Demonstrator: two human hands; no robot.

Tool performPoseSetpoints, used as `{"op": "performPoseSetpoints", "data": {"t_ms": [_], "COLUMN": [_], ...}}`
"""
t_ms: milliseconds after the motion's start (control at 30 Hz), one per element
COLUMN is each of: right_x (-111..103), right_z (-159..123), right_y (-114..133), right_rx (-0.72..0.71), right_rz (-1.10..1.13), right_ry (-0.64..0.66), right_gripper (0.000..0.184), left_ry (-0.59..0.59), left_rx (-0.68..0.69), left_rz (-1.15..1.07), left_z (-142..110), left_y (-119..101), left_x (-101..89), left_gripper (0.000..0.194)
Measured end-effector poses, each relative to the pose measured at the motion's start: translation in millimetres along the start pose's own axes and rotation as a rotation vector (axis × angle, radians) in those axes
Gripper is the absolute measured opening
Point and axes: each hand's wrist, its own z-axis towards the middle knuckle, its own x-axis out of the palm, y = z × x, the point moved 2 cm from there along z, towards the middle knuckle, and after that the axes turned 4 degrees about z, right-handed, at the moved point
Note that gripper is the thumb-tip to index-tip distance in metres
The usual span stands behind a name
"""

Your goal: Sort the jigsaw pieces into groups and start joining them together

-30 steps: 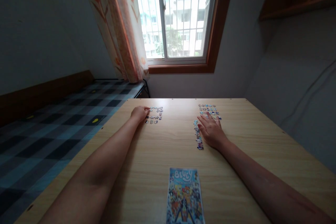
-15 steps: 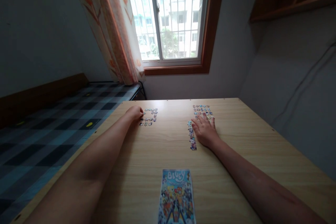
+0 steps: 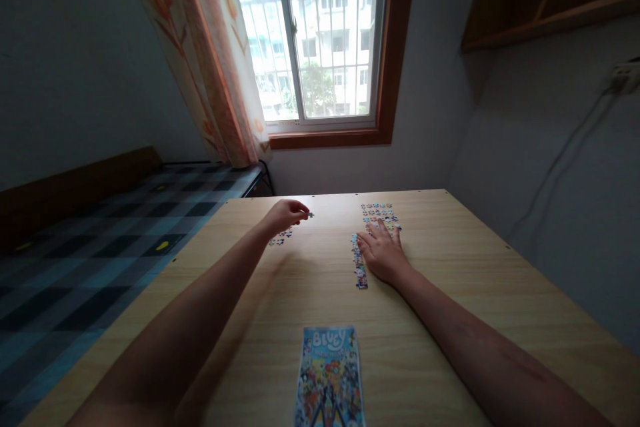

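Between the fingertips of my left hand [image 3: 287, 215] is a small puzzle piece [image 3: 311, 215], held above the table. Below and partly behind that hand lies a group of loose puzzle pieces [image 3: 281, 238], mostly hidden by it. My right hand [image 3: 384, 251] rests palm down with its fingers spread. Its fingertips reach the lower edge of rows of puzzle pieces [image 3: 378, 212] at the far right. Just left of this hand runs a joined strip of puzzle [image 3: 359, 263], narrow and pointing toward me.
A colourful picture sheet marked "Bluey" [image 3: 330, 373] lies near me on the wooden table [image 3: 240, 340]. To the left stands a bed with a checked cover [image 3: 100, 260]. A window [image 3: 320, 47] with a curtain [image 3: 200, 60] is beyond the table; a shelf [image 3: 545, 20] hangs at right.
My left hand has lifted off the left group and moved right, now carrying a puzzle piece. My right hand stays by the strip. The view has shifted slightly.
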Motion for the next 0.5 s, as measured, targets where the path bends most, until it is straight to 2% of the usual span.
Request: {"op": "performPoseSetpoints", "data": {"t_ms": [100, 233, 333, 500], "right_x": [-1, -1, 0, 1], "right_z": [0, 0, 0, 1], "right_y": [0, -1, -1, -1], "right_rx": [0.003, -0.007, 0.002, 0.012], "right_rz": [-0.005, -0.014, -0.016, -0.013], "right_ry": [0.006, 0.01, 0.012, 0.028], "right_gripper": [0.049, 0.049, 0.05, 0.05], "left_ry": [0.039, 0.041, -0.027, -0.074], "left_rx": [0.008, 0.011, 0.047, 0.103], "left_rz": [-0.029, -0.045, 0.013, 0.114], "left_z": [-9, -20, -23, -25], "left_y": [-23, -33, -35, -38], "left_x": [42.0, 82.9, 96.7, 106.0], "left_gripper": [0.02, 0.021, 0.017, 0.019]}}
